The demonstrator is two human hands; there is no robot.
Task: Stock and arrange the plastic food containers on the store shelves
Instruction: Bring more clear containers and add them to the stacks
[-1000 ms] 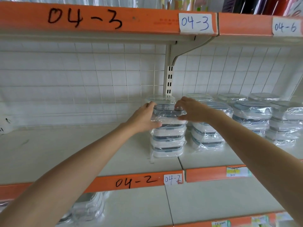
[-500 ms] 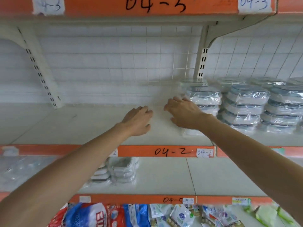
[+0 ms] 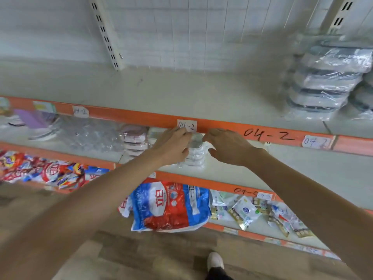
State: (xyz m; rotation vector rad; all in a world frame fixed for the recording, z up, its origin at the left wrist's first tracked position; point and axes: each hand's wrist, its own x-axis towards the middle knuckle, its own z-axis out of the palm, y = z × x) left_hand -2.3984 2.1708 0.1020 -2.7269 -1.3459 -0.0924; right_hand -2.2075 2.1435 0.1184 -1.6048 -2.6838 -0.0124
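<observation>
A shrink-wrapped stack of white plastic food containers (image 3: 195,156) stands on the shelf below the orange 04-2 rail (image 3: 222,128). My left hand (image 3: 173,147) is curled round the stack's left side and top. From the right, my right hand (image 3: 228,147) touches the stack's top edge with its fingertips, the thumb spread apart from the wrap. On the 04-2 shelf above, at the far right, stand more wrapped container stacks (image 3: 327,81). The part of the stack under my left hand is hidden.
Pink-lidded container stacks (image 3: 134,141) and clear wrapped goods (image 3: 86,134) sit left of my hands on the same shelf. Detergent bags (image 3: 167,207) and small sachets (image 3: 244,211) fill the bottom shelf. The 04-2 shelf board (image 3: 171,91) is bare at its middle. My shoe (image 3: 215,259) is on the floor.
My view has dropped from the 04-2 shelf to the shelf below. Both hands left the upper stacks and came down onto a wrapped stack on the lower shelf.
</observation>
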